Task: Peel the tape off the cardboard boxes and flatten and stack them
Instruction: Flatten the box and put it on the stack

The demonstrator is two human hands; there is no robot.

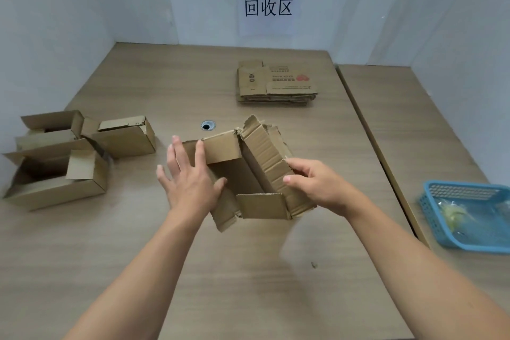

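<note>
Bright, soft, even light, only faint shadows. Edges bend from the wide lens, plus some motion smear around the box [265, 205].

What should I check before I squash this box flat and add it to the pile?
1. Top flaps of the held cardboard box open: ok.
2. Tape all off it: cannot tell; none shows, but its underside is hidden.
3. Left hand flat against its left side: ok.
4. Right hand grip on its right wall: ok.
5. Stack of flattened boxes free on top: ok.
</note>
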